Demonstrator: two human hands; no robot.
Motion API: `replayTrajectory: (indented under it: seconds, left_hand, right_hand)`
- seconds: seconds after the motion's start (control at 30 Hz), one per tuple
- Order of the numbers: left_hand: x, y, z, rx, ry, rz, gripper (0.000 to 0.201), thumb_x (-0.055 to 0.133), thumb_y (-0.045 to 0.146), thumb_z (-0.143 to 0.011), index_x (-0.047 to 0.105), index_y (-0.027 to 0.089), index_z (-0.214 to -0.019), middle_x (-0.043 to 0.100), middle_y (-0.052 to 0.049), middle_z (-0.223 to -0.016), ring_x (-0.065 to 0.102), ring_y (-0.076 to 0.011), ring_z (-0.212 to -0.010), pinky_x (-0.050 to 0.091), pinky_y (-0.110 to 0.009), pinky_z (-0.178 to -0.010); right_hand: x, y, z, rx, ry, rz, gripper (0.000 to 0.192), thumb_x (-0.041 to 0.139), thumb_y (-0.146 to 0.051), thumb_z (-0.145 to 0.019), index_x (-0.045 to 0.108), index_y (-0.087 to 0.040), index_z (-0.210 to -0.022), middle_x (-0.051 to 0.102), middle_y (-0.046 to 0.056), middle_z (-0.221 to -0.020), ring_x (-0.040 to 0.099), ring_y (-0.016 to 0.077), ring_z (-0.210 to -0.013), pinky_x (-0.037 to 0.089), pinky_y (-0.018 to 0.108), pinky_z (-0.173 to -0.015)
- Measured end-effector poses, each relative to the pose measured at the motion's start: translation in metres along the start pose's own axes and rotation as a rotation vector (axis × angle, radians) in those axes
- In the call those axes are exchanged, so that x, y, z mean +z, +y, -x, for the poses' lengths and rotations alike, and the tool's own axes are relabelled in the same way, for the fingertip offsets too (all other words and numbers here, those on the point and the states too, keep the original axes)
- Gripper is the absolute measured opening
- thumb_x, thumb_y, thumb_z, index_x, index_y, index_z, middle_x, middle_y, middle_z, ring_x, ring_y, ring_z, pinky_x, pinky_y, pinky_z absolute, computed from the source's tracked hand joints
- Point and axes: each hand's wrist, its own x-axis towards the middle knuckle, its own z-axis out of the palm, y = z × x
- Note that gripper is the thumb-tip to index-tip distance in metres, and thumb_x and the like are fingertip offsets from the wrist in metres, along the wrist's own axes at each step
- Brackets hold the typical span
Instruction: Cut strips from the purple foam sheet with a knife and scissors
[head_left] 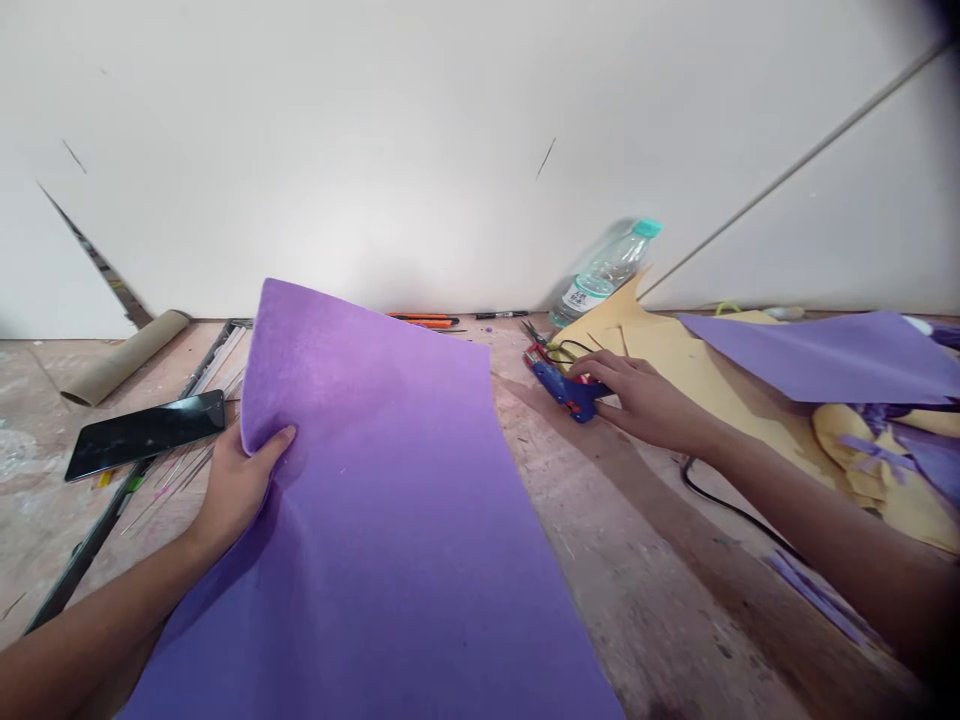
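Observation:
A large purple felt sheet takes up the middle of the view, its far left corner lifted and curling. My left hand pinches the sheet's left edge, thumb on top and fingers behind it. To the right, my right hand has its fingers around the handle of a blue hot glue gun, which lies low over the table. Scissors with their blades pointing away lie just behind the glue gun, partly hidden by it. A black cord shows below my right forearm.
A phone and cardboard tube lie left, beside thin sticks. A water bottle leans on the white wall. Yellow felt and purple felt lie right. An orange cutter and black pen lie at the back.

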Motion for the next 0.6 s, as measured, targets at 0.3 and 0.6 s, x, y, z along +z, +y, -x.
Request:
replayTrajectory:
  seconds: [0.3, 0.6]
  left_hand:
    - [-0.011, 0.0, -0.001, 0.69, 0.037, -0.553, 0.081, 0.067, 0.02, -0.082, 0.032, 0.02, -0.155, 0.039, -0.022, -0.158, 0.04, -0.0375, -0.147, 0.044, -0.057, -0.112]
    - [-0.008, 0.042, 0.009, 0.83, -0.697, -1.053, 0.03, 0.05, 0.006, -0.083, 0.073, 0.014, -0.099, 0.077, -0.017, -0.114, 0.061, -0.0367, -0.131, 0.026, -0.063, -0.122]
  right_hand:
    - [-0.006, -0.042, 0.013, -0.069, 0.024, -0.224, 0.034, 0.051, -0.04, -0.097, 0.054, -0.025, -0.128, 0.064, 0.013, -0.131, 0.062, 0.0295, -0.121, 0.052, 0.042, -0.1]
    - [0.015, -0.121, 0.023, -0.346, 0.126, -0.402, 0.034, 0.06, -0.014, -0.088, 0.053, -0.026, -0.119, 0.064, 0.009, -0.117, 0.064, 0.0248, -0.105, 0.055, 0.04, -0.088]
